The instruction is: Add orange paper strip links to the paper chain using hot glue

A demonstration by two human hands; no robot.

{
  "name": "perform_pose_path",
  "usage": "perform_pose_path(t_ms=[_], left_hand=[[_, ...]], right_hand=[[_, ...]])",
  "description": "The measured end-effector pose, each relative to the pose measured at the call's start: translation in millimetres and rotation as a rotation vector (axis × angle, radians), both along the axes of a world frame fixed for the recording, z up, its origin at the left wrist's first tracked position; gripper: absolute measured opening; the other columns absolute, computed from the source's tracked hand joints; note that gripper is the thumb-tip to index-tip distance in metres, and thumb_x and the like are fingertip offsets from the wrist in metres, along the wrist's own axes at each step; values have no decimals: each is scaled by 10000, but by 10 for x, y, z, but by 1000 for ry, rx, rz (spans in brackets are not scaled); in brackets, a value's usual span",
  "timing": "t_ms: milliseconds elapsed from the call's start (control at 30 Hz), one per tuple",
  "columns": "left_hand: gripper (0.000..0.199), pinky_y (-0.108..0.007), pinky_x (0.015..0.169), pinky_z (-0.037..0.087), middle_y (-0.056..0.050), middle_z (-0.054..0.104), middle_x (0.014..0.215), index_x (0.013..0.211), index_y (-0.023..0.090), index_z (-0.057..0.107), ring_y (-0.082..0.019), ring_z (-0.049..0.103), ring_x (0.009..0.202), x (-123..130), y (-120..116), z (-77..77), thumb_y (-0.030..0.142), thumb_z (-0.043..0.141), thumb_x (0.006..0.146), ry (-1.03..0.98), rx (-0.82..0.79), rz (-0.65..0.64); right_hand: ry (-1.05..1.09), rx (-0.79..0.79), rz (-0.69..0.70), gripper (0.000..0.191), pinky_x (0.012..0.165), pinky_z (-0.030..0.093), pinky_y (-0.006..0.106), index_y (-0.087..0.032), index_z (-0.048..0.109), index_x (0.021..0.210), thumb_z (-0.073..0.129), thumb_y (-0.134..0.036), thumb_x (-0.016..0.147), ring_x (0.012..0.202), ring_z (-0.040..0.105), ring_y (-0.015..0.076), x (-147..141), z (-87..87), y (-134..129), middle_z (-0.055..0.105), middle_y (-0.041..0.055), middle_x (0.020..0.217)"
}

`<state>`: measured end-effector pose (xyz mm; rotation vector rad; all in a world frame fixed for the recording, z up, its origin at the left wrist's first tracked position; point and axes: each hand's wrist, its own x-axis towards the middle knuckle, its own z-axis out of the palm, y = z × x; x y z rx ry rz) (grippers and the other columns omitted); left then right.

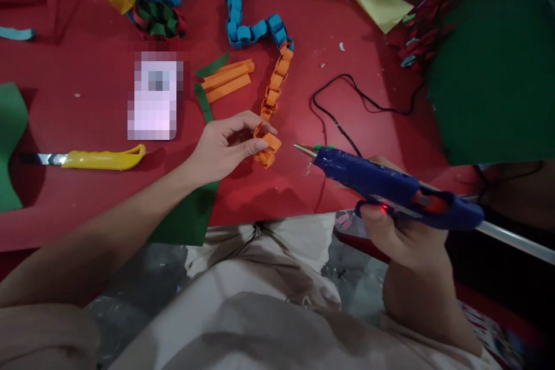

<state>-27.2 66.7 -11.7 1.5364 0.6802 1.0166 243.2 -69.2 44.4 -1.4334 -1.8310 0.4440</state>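
Here your right hand (403, 237) has its fingers wrapped around the blue glue gun (373, 179), red light glowing, nozzle just short of the orange links. And your left hand (221, 147) pinches the near end of the paper chain (281, 66) between its fingers, over the red counter (243, 202). Left of those fingers lies the yellow cutter (104, 159), blade pointing away from them; just beyond them, orange strips (229, 78). Out past the fingers the chain runs orange, then turns blue, winding toward the counter's far side.
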Motion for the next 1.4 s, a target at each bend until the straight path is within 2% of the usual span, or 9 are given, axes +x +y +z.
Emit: perform_pose_path(t_ms=[100, 233, 367, 567, 700, 867, 1167, 1400], left_hand=[[317, -316, 813, 611, -93, 757, 994, 936, 183, 763, -198, 726, 927, 0, -10, 1, 490, 805, 868, -2, 47, -15], [258, -312, 815, 590, -74, 758, 986, 954, 190, 775, -180, 721, 901, -3, -17, 7, 439, 797, 889, -14, 96, -30], [206, -302, 787, 574, -71, 756, 1001, 975, 194, 785, -170, 716, 894, -5, -25, 10, 391, 773, 918, -15, 103, -64], [211, -337, 796, 581, -63, 758, 976, 939, 209, 791, -184, 710, 879, 7, -31, 19, 412, 808, 882, -2, 84, -62], [209, -340, 754, 589, -71, 758, 979, 941, 220, 791, -191, 709, 863, 8, -33, 32, 424, 792, 894, 9, 93, -85], [217, -342, 781, 597, -75, 763, 977, 921, 220, 790, -200, 718, 886, 12, -36, 48, 427, 820, 864, 16, 71, -75], [181, -331, 767, 592, -73, 759, 962, 918, 209, 799, -190, 720, 866, 20, -35, 42, 382, 823, 869, 0, 73, -75], [228, -346, 774, 603, -60, 763, 938, 865, 213, 793, -191, 723, 845, 32, -30, 52, 420, 871, 807, -2, 23, -72]], right_hand=[[-12, -25, 164, 108, 649, 517, 380, -282, 583, 909, 680, -325, 927, 704, 593, 206, -98, 65, 116, 591, 25, 826], [-41, -19, 160, 122, 690, 482, 396, -278, 578, 950, 651, -375, 959, 747, 597, 221, -155, 75, 184, 605, 25, 849], [-104, -54, 212, 114, 688, 436, 382, -250, 567, 966, 628, -346, 978, 765, 561, 202, -156, 67, 212, 596, 30, 863], [-170, -53, 176, 159, 690, 371, 378, -243, 548, 921, 598, -377, 991, 768, 531, 191, -168, 55, 227, 587, 18, 865], [-186, -49, 204, 166, 683, 345, 371, -241, 522, 901, 586, -360, 999, 744, 509, 186, -183, 52, 229, 567, 10, 837], [-221, -21, 212, 185, 682, 319, 367, -240, 487, 876, 578, -338, 1003, 717, 472, 174, -179, 45, 230, 540, -4, 821], [-237, -22, 202, 191, 684, 310, 370, -230, 491, 871, 587, -336, 997, 713, 463, 166, -170, 50, 204, 531, -7, 807], [-219, -23, 199, 173, 680, 301, 369, -236, 490, 864, 602, -304, 976, 680, 450, 161, -185, 40, 205, 522, -17, 791]])
